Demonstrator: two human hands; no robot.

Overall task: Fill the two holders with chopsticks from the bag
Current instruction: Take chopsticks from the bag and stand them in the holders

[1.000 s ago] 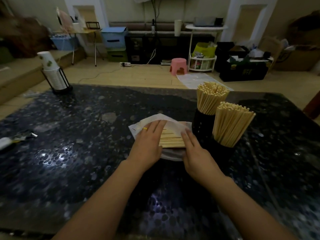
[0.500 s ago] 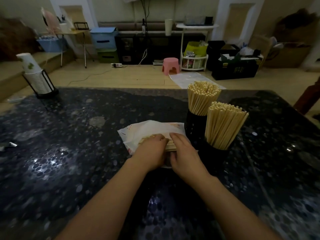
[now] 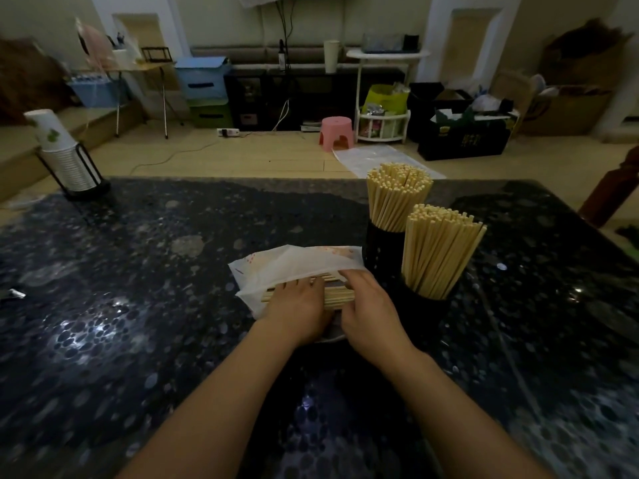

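A white plastic bag (image 3: 294, 266) lies on the dark speckled table (image 3: 138, 271) with a flat bundle of wooden chopsticks (image 3: 340, 299) showing at its near opening. My left hand (image 3: 299, 311) curls over the bundle's left part. My right hand (image 3: 368, 311) grips its right end, fingers curled over the sticks. Just right of the bag stand two black holders, the far holder (image 3: 382, 252) and the near holder (image 3: 423, 309), both packed with upright chopsticks (image 3: 439, 247).
A stack of paper cups in a black wire rack (image 3: 67, 160) stands at the table's far left corner. A small pale scrap (image 3: 15, 293) lies near the left edge. Beyond the table are a pink stool (image 3: 337, 129) and storage boxes on the floor.
Both hands went from lying flat on the bag to curling around the chopstick bundle at its opening. The bundle has come a little nearer to me.
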